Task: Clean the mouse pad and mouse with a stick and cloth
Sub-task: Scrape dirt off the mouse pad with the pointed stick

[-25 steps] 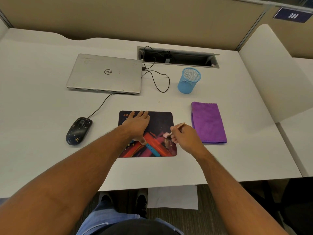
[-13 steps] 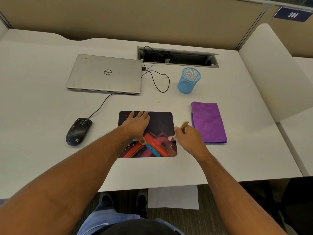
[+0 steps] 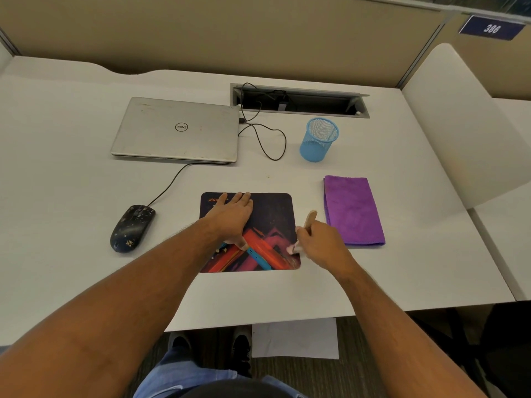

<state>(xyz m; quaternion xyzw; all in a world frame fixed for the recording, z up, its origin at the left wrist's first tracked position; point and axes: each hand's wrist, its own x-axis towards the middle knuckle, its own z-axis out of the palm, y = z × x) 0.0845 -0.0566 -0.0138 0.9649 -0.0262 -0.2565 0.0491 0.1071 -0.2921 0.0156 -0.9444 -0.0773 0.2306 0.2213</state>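
Mouse [image 3: 132, 228] left of pad [image 3: 273, 214].

Colourful mouse pad [image 3: 270, 225] lies flat on the table, stick [image 3: 309, 221] tip at its right edge.
Speckled dark mouse [image 3: 131, 228] left; folded purple cloth [image 3: 352, 209] right.

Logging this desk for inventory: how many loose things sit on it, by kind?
Laptop: 1
Mouse: 1
Mouse pad: 1
Mesh cup: 1
Purple cloth: 1
Stick, held in the right hand: 1
Total: 6
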